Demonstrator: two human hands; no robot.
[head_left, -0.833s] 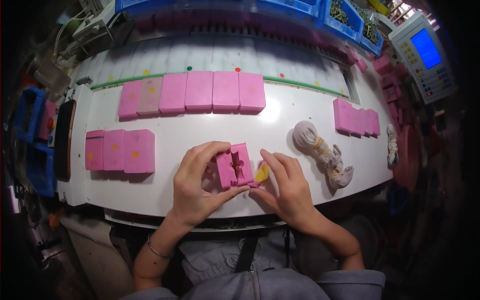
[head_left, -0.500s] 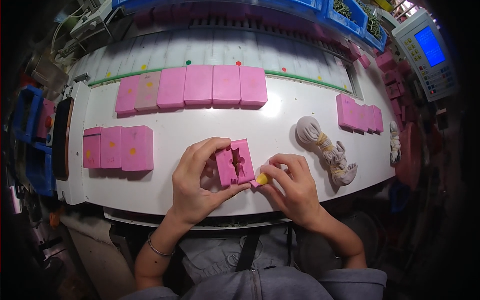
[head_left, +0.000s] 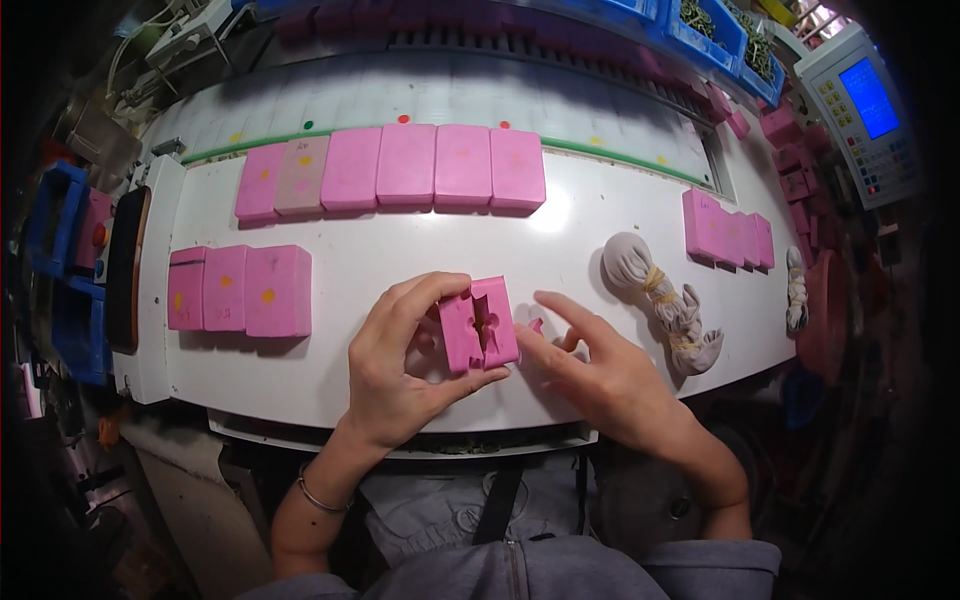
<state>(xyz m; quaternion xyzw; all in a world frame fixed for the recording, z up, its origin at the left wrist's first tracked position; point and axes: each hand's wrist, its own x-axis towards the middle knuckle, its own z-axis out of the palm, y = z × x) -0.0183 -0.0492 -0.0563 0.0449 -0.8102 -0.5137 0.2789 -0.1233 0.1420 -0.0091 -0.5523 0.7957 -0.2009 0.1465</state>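
Tabletop [head_left: 400,240], white, in my remote view; above it, left hand [head_left: 385,370], grasping; right hand [head_left: 615,388], fingers parted, whether gripping I cannot tell; notched pink block [head_left: 494,340], between left thumb and fingers; small pink piece [head_left: 536,326], beside right fingers.

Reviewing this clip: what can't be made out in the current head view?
- Head view: the pink block's underside, facing away from the camera; part of its left side, behind the left hand.
- Head view: the small pink piece, partly behind the right hand; whether that hand grips it is unclear.
- Head view: the blue bins, cut off by the upper edge.
- Head view: the screen's text, too small.
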